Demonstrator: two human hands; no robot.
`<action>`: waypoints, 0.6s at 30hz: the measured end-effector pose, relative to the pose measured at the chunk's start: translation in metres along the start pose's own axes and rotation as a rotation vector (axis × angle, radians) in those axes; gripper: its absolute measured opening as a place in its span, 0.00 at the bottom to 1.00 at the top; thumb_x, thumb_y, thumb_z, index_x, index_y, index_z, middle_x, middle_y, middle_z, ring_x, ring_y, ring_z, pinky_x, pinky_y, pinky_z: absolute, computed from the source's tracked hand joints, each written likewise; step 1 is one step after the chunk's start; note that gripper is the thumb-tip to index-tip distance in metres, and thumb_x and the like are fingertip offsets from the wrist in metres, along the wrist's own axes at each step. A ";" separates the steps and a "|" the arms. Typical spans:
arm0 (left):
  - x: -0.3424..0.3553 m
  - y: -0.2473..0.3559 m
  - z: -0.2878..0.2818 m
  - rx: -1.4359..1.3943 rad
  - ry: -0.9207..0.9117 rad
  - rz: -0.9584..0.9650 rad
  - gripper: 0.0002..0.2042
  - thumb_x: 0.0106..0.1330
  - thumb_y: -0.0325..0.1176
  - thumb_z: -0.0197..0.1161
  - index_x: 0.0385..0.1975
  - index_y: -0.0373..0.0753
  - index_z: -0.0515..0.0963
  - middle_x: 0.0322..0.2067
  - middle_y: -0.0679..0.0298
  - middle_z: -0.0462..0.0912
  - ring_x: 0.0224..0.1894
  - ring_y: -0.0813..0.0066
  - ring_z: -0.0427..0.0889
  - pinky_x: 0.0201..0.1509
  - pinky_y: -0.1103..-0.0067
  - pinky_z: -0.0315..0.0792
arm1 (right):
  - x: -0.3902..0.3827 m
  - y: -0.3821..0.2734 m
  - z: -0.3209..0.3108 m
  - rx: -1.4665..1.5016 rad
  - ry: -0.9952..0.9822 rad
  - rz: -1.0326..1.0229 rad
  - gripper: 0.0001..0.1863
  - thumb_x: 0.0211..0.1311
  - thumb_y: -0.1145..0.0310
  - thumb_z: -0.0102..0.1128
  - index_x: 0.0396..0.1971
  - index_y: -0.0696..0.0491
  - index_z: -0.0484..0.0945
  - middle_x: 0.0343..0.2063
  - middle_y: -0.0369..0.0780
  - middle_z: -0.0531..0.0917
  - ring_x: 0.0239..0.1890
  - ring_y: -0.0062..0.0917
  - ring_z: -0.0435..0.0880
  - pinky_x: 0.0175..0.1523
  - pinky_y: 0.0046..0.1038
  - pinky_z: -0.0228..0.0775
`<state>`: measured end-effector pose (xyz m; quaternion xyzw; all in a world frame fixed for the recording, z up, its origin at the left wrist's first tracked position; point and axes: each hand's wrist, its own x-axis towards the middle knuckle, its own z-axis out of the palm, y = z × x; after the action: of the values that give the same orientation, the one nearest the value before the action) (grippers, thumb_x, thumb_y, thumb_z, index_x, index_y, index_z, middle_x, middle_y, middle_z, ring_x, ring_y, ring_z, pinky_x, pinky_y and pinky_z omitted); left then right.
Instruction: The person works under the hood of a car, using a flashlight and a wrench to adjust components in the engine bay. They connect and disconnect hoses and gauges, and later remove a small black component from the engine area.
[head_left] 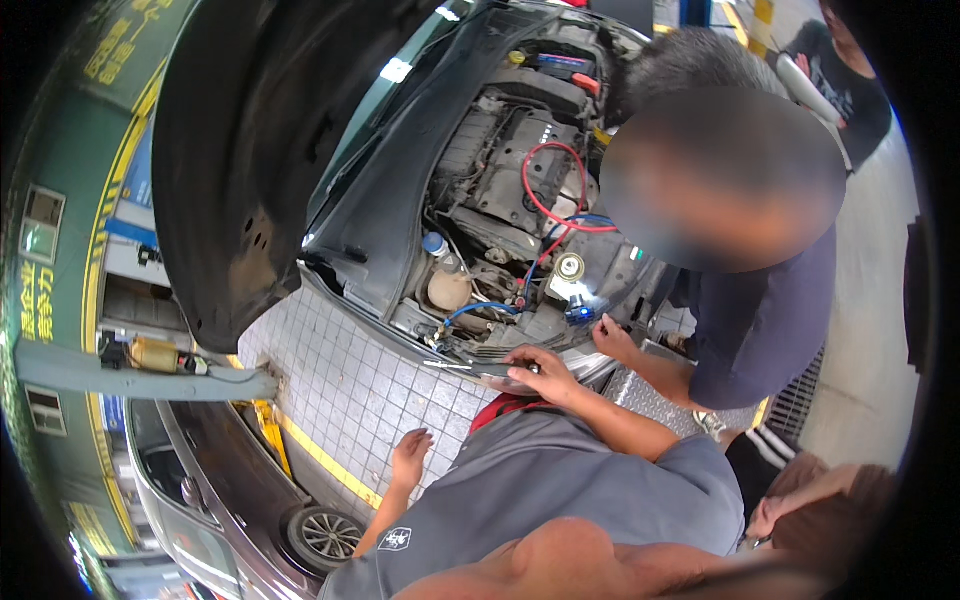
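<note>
My right hand (545, 377) is closed at the front edge of a car's open engine bay, its fingers round a small dark object whose end shows by the thumb; its kind I cannot make out. Lower and to the left, my left hand (408, 458) hangs over the tiled floor with loosely bent fingers apart, holding nothing. Beyond my right hand lie a round gold-topped can (570, 267) and a small device with a blue light (579, 312). A red hose (527, 190) loops over the engine (525, 165), and a blue hose (480, 308) runs across the bay's near end.
A co-worker (760, 290) leans in from the right, one hand (612, 338) near the lit device. The raised hood (235, 170) stands at left. A coolant tank (450, 290) sits in the bay. Another car (225, 470) is at lower left; other people stand at right.
</note>
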<state>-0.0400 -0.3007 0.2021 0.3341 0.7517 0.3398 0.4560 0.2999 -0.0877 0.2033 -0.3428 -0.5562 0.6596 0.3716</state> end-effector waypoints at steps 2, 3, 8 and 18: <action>0.048 -0.009 0.015 0.097 -0.049 0.025 0.15 0.73 0.33 0.62 0.53 0.29 0.77 0.47 0.56 0.86 0.49 0.69 0.85 0.54 0.78 0.77 | -0.001 -0.008 0.003 -0.020 -0.008 0.001 0.20 0.66 0.56 0.64 0.47 0.57 0.82 0.45 0.39 0.84 0.46 0.24 0.81 0.53 0.28 0.71; 0.077 -0.013 0.024 0.194 -0.096 0.093 0.16 0.73 0.33 0.61 0.54 0.30 0.77 0.47 0.55 0.86 0.49 0.68 0.85 0.53 0.77 0.77 | -0.001 -0.011 0.002 -0.027 0.007 -0.012 0.20 0.66 0.57 0.64 0.48 0.57 0.82 0.46 0.39 0.84 0.47 0.24 0.81 0.54 0.28 0.71; 0.200 0.005 0.093 0.407 -0.276 0.399 0.16 0.66 0.35 0.64 0.50 0.33 0.79 0.45 0.52 0.86 0.48 0.56 0.85 0.55 0.68 0.76 | -0.025 -0.022 0.004 -0.037 0.119 -0.032 0.17 0.68 0.62 0.63 0.49 0.57 0.81 0.48 0.40 0.84 0.51 0.26 0.82 0.56 0.29 0.72; 0.285 0.080 0.136 0.797 -0.146 0.811 0.20 0.62 0.36 0.65 0.53 0.35 0.76 0.50 0.47 0.79 0.55 0.45 0.74 0.62 0.59 0.68 | -0.079 -0.022 0.016 0.148 0.570 0.108 0.13 0.70 0.71 0.62 0.51 0.59 0.78 0.42 0.40 0.81 0.38 0.20 0.82 0.40 0.23 0.79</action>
<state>-0.0035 0.0020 0.0885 0.7644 0.6000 0.1537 0.1789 0.3272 -0.1616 0.2304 -0.5152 -0.3607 0.5942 0.5014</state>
